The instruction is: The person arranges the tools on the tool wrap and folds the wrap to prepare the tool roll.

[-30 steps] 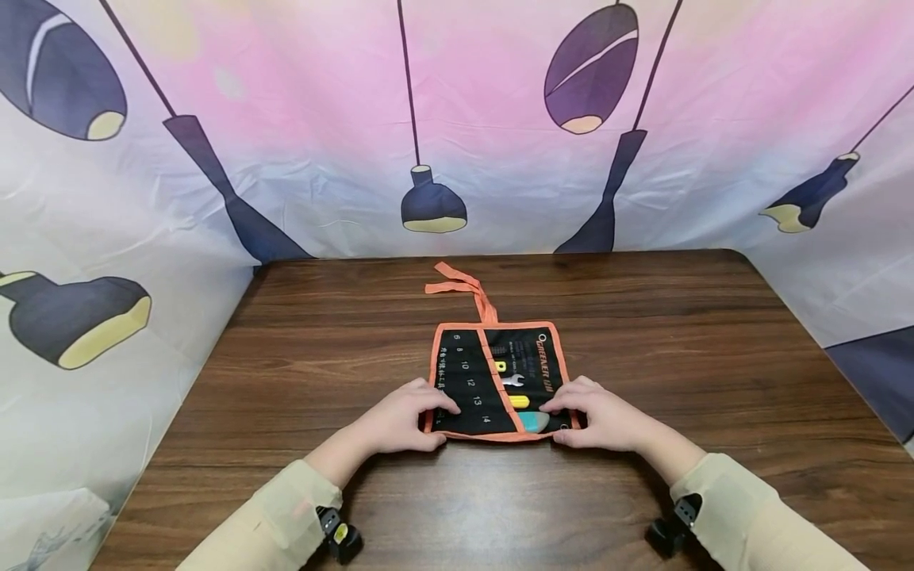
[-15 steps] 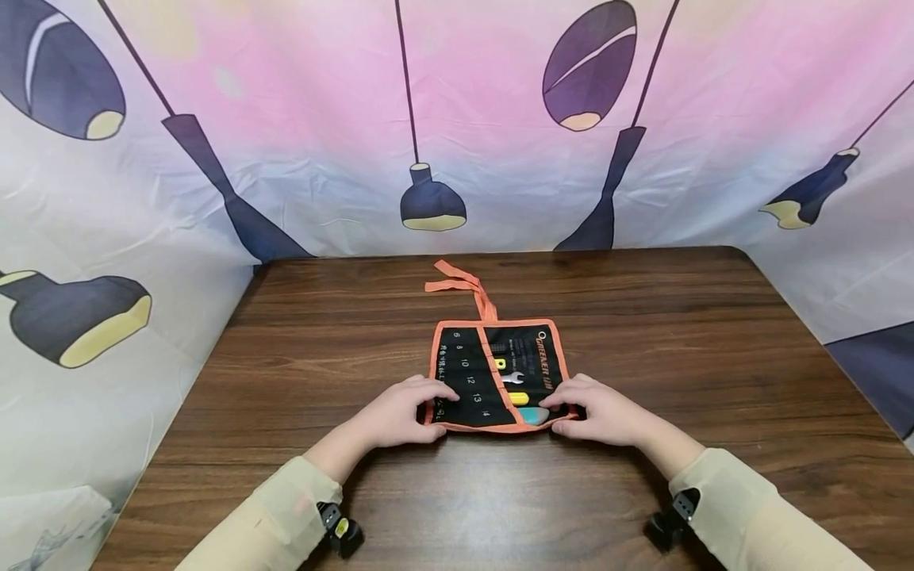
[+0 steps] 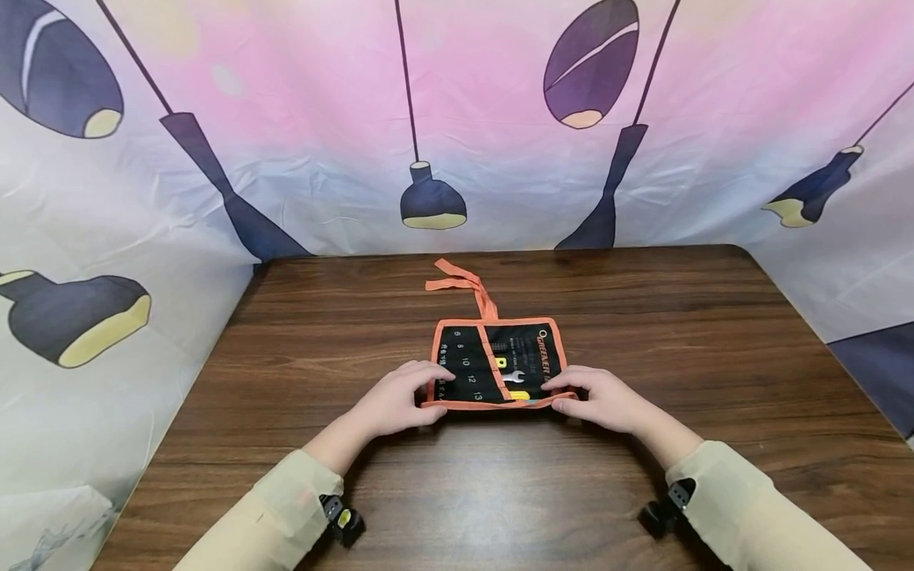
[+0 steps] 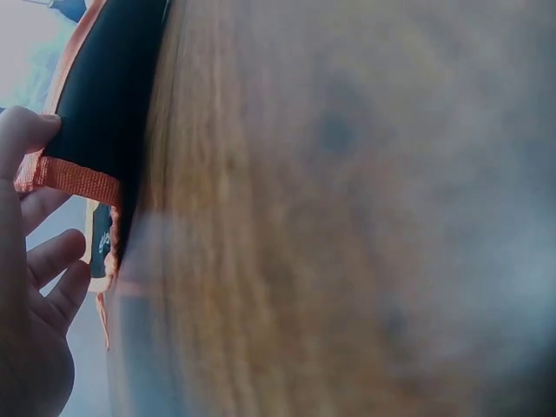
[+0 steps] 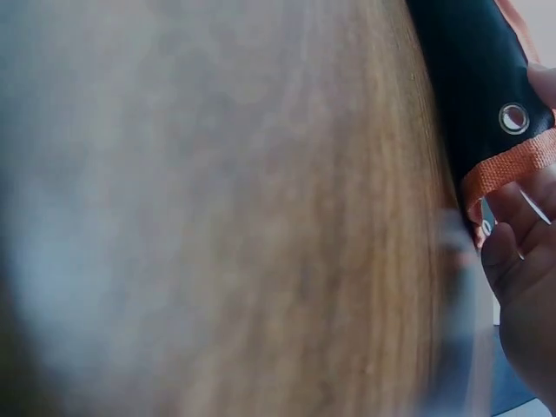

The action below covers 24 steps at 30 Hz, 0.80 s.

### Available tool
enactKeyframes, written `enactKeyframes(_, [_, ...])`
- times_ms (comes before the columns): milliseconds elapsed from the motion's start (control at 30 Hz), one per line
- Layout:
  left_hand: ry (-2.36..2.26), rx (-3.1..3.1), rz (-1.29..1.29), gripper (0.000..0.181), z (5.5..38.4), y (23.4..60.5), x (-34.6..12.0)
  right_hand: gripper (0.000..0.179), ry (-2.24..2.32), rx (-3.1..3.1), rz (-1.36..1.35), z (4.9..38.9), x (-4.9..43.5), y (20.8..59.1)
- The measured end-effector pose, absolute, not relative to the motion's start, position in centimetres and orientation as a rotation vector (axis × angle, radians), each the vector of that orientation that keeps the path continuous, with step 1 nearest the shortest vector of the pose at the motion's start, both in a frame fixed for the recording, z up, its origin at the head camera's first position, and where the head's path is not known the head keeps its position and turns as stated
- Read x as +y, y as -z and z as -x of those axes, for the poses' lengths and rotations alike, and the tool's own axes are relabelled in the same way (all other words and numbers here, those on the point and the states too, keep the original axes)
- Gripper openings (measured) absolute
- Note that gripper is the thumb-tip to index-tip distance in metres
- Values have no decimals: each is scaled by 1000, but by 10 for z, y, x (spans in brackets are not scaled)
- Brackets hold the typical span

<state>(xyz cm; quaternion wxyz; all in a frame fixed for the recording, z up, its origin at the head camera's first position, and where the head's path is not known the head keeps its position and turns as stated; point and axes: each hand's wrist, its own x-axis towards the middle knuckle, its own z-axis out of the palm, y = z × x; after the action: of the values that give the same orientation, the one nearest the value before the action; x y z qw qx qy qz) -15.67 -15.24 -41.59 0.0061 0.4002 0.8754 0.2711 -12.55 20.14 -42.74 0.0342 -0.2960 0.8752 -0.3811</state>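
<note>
A black fabric tool pouch (image 3: 464,357) with orange trim lies in mid-table, its near edge raised and turned over. My left hand (image 3: 396,399) pinches the near left corner between thumb and fingers. At the near right corner, my right hand (image 3: 605,401) grips the trim in the same way. Out of the slanted pocket peek a wrench head (image 3: 512,377) and a yellow tool end (image 3: 519,395); a teal end is nearly covered by the fold. Each wrist view shows the lifted underside, with a metal eyelet (image 5: 513,118) beside the right thumb.
Orange tie straps (image 3: 467,283) stretch from the pouch's far edge toward the back of the brown wooden table (image 3: 321,317). A curtain printed with lamps (image 3: 343,182) hangs behind and along the sides. A small camera sits on each wrist.
Both hands have moved away from me, carrying the near edge up and over. The fold now covers the number 14 and most of the teal tool end.
</note>
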Motion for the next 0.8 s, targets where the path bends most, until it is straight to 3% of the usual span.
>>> enactKeyframes(800, [-958, 2769, -1073, 40, 185, 422, -151, 26, 1310, 2753, 541, 149, 190, 435])
